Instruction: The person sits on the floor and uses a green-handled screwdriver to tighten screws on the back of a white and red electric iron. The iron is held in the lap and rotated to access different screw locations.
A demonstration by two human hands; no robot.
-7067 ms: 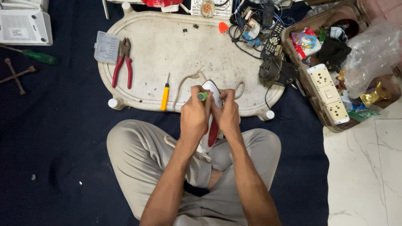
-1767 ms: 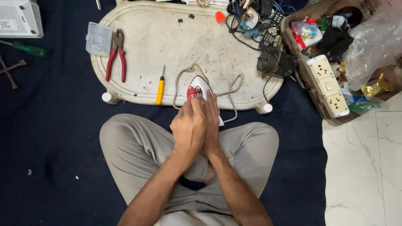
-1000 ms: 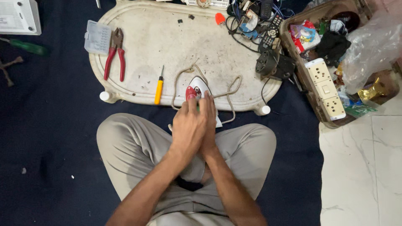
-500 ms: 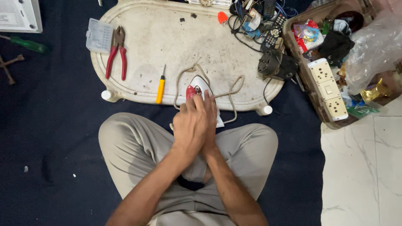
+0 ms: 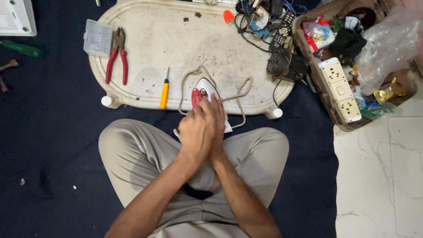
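— Hands first: where do I have them?

— I see my left hand [image 5: 197,132] and right hand [image 5: 218,128] pressed together, closed over the white and red electric iron [image 5: 203,93] at the near edge of the white oval tabletop [image 5: 150,79].

— Around it?

— Its beige cord [image 5: 240,90] loops beside it; a yellow-handled screwdriver [image 5: 164,90] lies just left, red-handled pliers [image 5: 116,61] farther left.

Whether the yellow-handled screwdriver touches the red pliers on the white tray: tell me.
Apart. The head view shows the yellow-handled screwdriver lying right of the red pliers, with a bare strip of white tray between them.
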